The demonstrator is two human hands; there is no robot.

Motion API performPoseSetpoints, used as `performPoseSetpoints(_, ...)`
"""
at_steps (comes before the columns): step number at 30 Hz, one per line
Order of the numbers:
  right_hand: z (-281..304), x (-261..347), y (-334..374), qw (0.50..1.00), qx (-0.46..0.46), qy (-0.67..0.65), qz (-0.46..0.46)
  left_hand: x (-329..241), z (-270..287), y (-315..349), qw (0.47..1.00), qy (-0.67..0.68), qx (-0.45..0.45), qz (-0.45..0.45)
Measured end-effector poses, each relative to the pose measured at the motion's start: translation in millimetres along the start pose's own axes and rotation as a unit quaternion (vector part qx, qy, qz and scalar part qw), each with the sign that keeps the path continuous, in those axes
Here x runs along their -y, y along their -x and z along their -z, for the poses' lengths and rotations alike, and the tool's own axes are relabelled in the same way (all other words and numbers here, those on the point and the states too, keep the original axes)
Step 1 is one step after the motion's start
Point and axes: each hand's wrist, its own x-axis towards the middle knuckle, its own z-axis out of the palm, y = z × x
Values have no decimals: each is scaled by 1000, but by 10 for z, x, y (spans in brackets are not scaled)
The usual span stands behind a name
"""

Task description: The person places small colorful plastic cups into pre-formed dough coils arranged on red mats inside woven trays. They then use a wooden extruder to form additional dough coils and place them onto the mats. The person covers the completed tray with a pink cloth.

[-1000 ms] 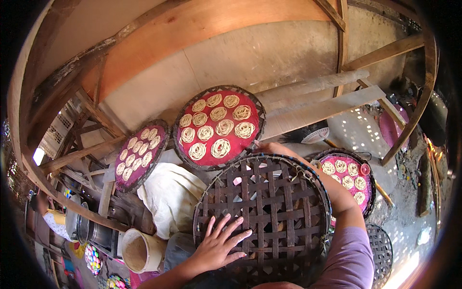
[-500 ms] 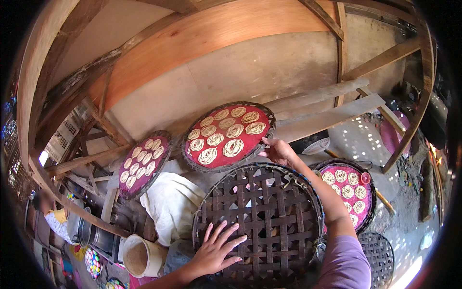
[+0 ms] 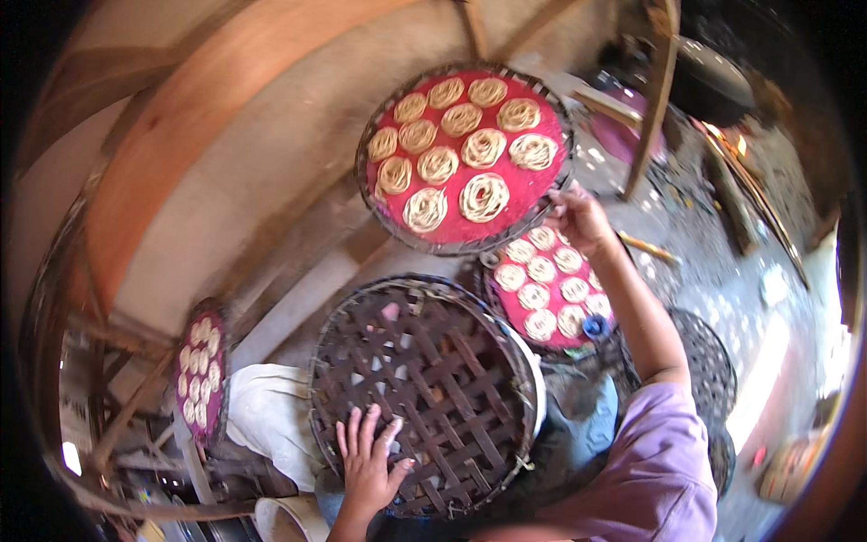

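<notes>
Tray (image 3: 519,193) swung rightward, partly hiding lower tray (image 3: 554,294) | right hand (image 3: 580,219) gripping rim (image 3: 452,249) | left hand (image 3: 368,465) spread on basket (image 3: 461,388)

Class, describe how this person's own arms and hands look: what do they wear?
The right sleeve is plain, loose and lilac, ending near the elbow; the left sleeve is out of view. No gloves cover the left hand or right hand.
</notes>
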Motion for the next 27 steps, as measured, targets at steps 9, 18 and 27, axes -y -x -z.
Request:
performPoseSetpoints(9, 669, 513, 2039, 969, -220, 56, 101, -38, 7, -24, 1000, -12, 16, 3)
performPoseSetpoints(18, 990, -842, 2181, 949, -302, -88, 0, -50, 67, -26, 998, -31, 47, 15)
performPoseSetpoints(27, 1167, -1386, 2031, 952, -276, -129, -27, -78, 75, -33, 998, -33, 50, 19)
